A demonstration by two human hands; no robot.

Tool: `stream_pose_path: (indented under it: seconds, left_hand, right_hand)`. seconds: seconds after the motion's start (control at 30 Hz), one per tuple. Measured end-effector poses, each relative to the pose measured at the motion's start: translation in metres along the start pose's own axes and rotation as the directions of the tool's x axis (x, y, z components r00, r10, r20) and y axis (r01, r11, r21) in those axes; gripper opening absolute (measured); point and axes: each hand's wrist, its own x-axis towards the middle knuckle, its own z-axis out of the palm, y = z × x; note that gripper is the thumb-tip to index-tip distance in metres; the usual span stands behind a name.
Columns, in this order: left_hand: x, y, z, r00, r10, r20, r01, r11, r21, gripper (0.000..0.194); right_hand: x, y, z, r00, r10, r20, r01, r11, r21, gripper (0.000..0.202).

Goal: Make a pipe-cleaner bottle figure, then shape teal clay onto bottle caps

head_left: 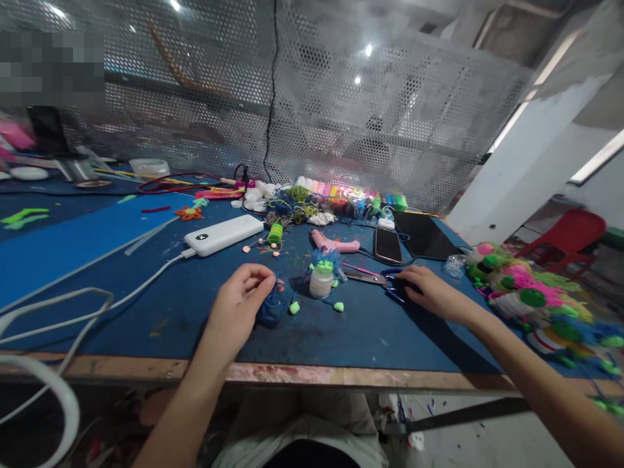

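softly on one side, stiffly on the other

the loose, dark blue yarn bundle [273,312] lies on the table's dark blue top [341,341], at the left hand [236,299], whose thumb and fingertips are pressed together; whether they pinch a strand is too blurred to tell. it should be light, limp and quick to snag, best taken by one free strand. the dark-handled metal scissors [370,278] look stiff and best held by the loops; the right hand [429,289] reaches them, fingers bent, its grip unclear. between the hands stands a white cylindrical figure with blue fringe [322,284], likely light; i'd hold its body and spare the dangling green feet [338,307].

beyond sits a pink glue gun [338,246]; paint marks the table's worn wooden edge [302,374]. a grey perforated metal screen [316,117] rises behind, with a red chair [560,240] off right.
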Motion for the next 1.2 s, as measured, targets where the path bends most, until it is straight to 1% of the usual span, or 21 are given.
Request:
stream_pose_path:
  seconds: [0.07, 0.1, 0.13, 0.2, 0.3, 0.33, 0.4, 0.47, 0.5, 0.57, 0.6, 0.63, 0.7, 0.77, 0.83, 0.87, 0.9, 0.97, 1.03, 1.1, 1.2]
  left_hand:
    - [-0.008, 0.002, 0.005, 0.995, -0.102, -0.014, 0.096, 0.964, -0.247, 0.025]
    - [-0.011, 0.003, 0.007, 0.990, -0.137, -0.018, 0.123, 0.937, -0.326, 0.027]
    - [-0.015, 0.004, 0.009, 0.987, -0.157, -0.026, 0.135, 0.916, -0.377, 0.028]
    - [-0.020, 0.006, 0.010, 0.984, -0.171, -0.046, 0.137, 0.899, -0.417, 0.027]
    - [-0.023, 0.004, 0.010, 0.986, -0.162, -0.045, 0.130, 0.902, -0.412, 0.025]
    - [-0.023, 0.003, 0.010, 0.987, -0.154, -0.034, 0.127, 0.903, -0.411, 0.025]
    - [-0.022, -0.002, 0.011, 0.992, -0.129, -0.012, 0.113, 0.909, -0.402, 0.024]
    - [-0.022, -0.005, 0.011, 0.997, -0.082, -0.004, 0.075, 0.932, -0.355, 0.022]
    - [-0.023, -0.007, 0.010, 0.999, -0.047, -0.013, 0.040, 0.951, -0.305, 0.020]
    - [-0.026, -0.008, 0.004, 0.998, 0.041, -0.039, -0.046, 0.990, -0.137, 0.017]
    - [-0.028, -0.008, 0.000, 0.996, 0.086, -0.031, -0.087, 0.996, -0.032, 0.017]
    - [-0.030, -0.008, -0.005, 0.992, 0.127, -0.005, -0.126, 0.990, 0.069, 0.018]
    - [-0.037, -0.006, -0.015, 0.978, 0.187, 0.095, -0.204, 0.954, 0.219, 0.021]
    - [-0.043, -0.005, -0.023, 0.950, 0.233, 0.208, -0.289, 0.909, 0.301, 0.021]
    - [-0.049, -0.005, -0.026, 0.919, 0.256, 0.301, -0.358, 0.861, 0.362, 0.025]
    - [-0.052, -0.005, -0.025, 0.906, 0.253, 0.339, -0.380, 0.839, 0.390, 0.029]
    - [-0.054, -0.007, -0.023, 0.899, 0.238, 0.369, -0.388, 0.822, 0.416, 0.033]
    - [-0.058, -0.010, -0.019, 0.897, 0.184, 0.403, -0.373, 0.805, 0.462, 0.037]
    - [-0.059, -0.013, -0.015, 0.906, 0.141, 0.399, -0.340, 0.804, 0.488, 0.034]
    - [-0.060, -0.016, -0.014, 0.916, 0.120, 0.382, -0.308, 0.821, 0.481, 0.029]
    - [-0.060, -0.016, -0.015, 0.918, 0.114, 0.379, -0.284, 0.856, 0.432, 0.026]
  right_hand:
    - [-0.003, -0.002, -0.001, 0.999, -0.007, 0.047, 0.008, 1.000, -0.023, 0.043]
    - [-0.002, -0.006, -0.002, 0.998, 0.012, 0.068, -0.010, 0.999, -0.038, 0.046]
    - [-0.001, -0.011, -0.004, 0.995, 0.045, 0.088, -0.040, 0.998, -0.055, 0.047]
    - [0.002, -0.019, -0.008, 0.982, 0.138, 0.133, -0.125, 0.987, -0.100, 0.037]
    - [-0.002, -0.021, -0.014, 0.963, 0.254, 0.090, -0.238, 0.959, -0.152, 0.011]
    - [-0.007, -0.019, -0.017, 0.956, 0.287, 0.050, -0.277, 0.948, -0.154, 0.011]
    - [-0.020, -0.014, -0.022, 0.931, 0.363, -0.051, -0.366, 0.925, -0.102, 0.022]
    - [-0.036, -0.012, -0.028, 0.884, 0.451, -0.123, -0.452, 0.892, 0.016, 0.032]
    - [-0.043, -0.014, -0.031, 0.866, 0.479, -0.143, -0.469, 0.878, 0.098, 0.035]
    - [-0.055, -0.027, -0.035, 0.858, 0.506, -0.090, -0.463, 0.837, 0.290, 0.036]
    - [-0.059, -0.037, -0.037, 0.867, 0.498, -0.033, -0.445, 0.801, 0.399, 0.036]
    - [-0.061, -0.051, -0.037, 0.879, 0.472, 0.073, -0.441, 0.743, 0.504, 0.034]
    - [-0.062, -0.084, -0.034, 0.887, 0.426, 0.177, -0.423, 0.597, 0.681, 0.040]
    - [-0.057, -0.121, -0.027, 0.904, 0.346, 0.250, -0.410, 0.540, 0.735, 0.044]
    - [-0.049, -0.156, -0.016, 0.914, 0.247, 0.323, -0.404, 0.465, 0.788, 0.038]
    - [-0.043, -0.172, -0.010, 0.914, 0.162, 0.371, -0.404, 0.428, 0.808, 0.034]
    - [-0.038, -0.185, -0.003, 0.919, 0.114, 0.377, -0.389, 0.412, 0.824, 0.031]
    - [-0.026, -0.205, 0.011, 0.929, 0.055, 0.367, -0.352, 0.444, 0.824, 0.033]
    - [-0.015, -0.216, 0.024, 0.937, 0.072, 0.341, -0.330, 0.506, 0.797, 0.034]
    - [-0.007, -0.221, 0.036, 0.951, 0.111, 0.288, -0.301, 0.542, 0.784, 0.033]
    - [0.001, -0.224, 0.047, 0.970, 0.136, 0.201, -0.243, 0.554, 0.796, 0.032]
